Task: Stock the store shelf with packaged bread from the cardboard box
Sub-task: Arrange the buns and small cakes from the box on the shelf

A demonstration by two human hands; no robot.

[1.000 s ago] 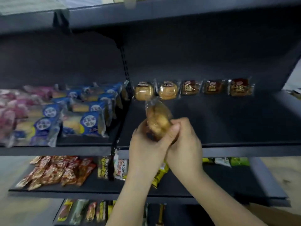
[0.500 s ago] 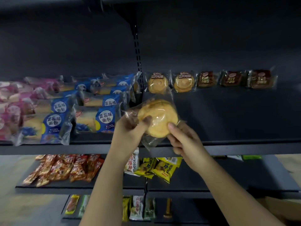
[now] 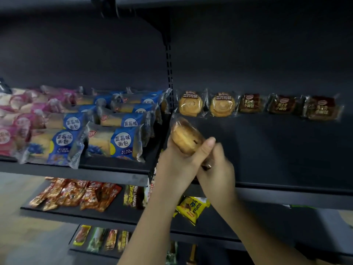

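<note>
The dark right shelf bay [image 3: 277,150] is sitting mostly bare, leaving open room behind its front lip. Blueberry bread packs [image 3: 116,142] are crowding the left bay. Round buns [image 3: 222,104] are standing face-out along the back. A matching bun pack [image 3: 186,137] is hovering tilted before them, the left hand [image 3: 177,165] curling round it and the right hand [image 3: 217,169] pinching its lower wrapper, probably squaring it.
</note>
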